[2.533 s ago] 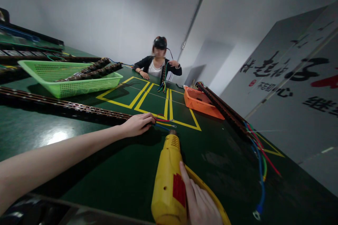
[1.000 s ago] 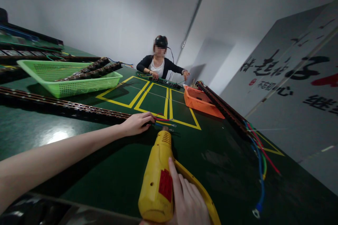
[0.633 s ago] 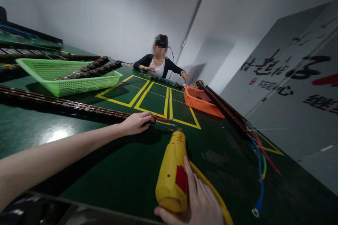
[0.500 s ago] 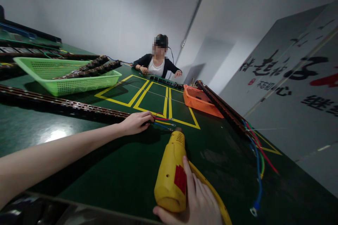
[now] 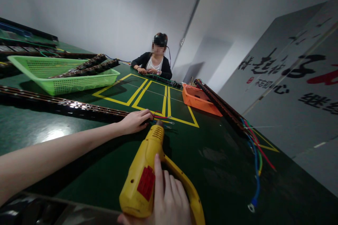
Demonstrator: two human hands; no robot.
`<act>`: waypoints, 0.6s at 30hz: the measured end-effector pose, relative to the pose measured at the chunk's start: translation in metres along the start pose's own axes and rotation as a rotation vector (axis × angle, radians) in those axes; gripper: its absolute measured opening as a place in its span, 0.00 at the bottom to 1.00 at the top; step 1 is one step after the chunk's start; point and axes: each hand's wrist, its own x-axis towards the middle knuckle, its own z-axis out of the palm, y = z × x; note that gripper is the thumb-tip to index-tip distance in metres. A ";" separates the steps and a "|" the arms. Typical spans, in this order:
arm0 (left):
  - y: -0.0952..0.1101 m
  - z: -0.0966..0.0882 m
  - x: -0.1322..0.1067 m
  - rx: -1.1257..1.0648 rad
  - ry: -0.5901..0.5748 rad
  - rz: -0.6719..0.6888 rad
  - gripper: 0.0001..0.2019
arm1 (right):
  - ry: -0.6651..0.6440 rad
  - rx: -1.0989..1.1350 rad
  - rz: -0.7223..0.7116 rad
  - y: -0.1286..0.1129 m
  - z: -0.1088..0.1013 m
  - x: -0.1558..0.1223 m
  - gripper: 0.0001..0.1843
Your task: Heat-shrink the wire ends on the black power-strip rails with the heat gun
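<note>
My right hand (image 5: 166, 200) grips a yellow heat gun (image 5: 146, 172) at the near edge of the green table (image 5: 111, 168). Its nozzle points at the coloured wires (image 5: 162, 119) that stick out from the end of a long dark strip (image 5: 66, 107). My left hand (image 5: 136, 121) is closed, pressing down the end of that strip right by the wires. The nozzle tip sits just beside my left fingertips.
A green basket (image 5: 60, 75) holding dark strips stands at the left. An orange basket (image 5: 199, 100) and another strip with coloured wires (image 5: 255, 158) lie at the right. A person in a dark jacket (image 5: 153, 63) works at the far end. Yellow tape lines (image 5: 148, 98) mark the table.
The heat gun has swung left, bringing its nozzle closer to my left fingertips and the wires. My left hand stays put. The person at the far end pulled both hands in.
</note>
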 end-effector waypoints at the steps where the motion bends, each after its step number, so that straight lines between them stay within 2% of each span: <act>1: -0.001 0.001 0.000 -0.003 0.003 0.001 0.12 | 0.010 -0.002 -0.028 -0.002 0.000 0.001 0.69; 5: -0.002 0.002 0.001 -0.019 0.006 0.013 0.13 | 0.030 0.021 -0.101 -0.003 -0.003 0.004 0.70; 10: -0.001 -0.001 0.001 -0.010 -0.010 0.015 0.12 | -0.008 0.041 -0.115 0.009 -0.002 0.002 0.71; 18: 0.001 -0.004 0.000 -0.009 -0.015 0.003 0.12 | -0.091 0.109 0.064 0.024 0.001 -0.004 0.70</act>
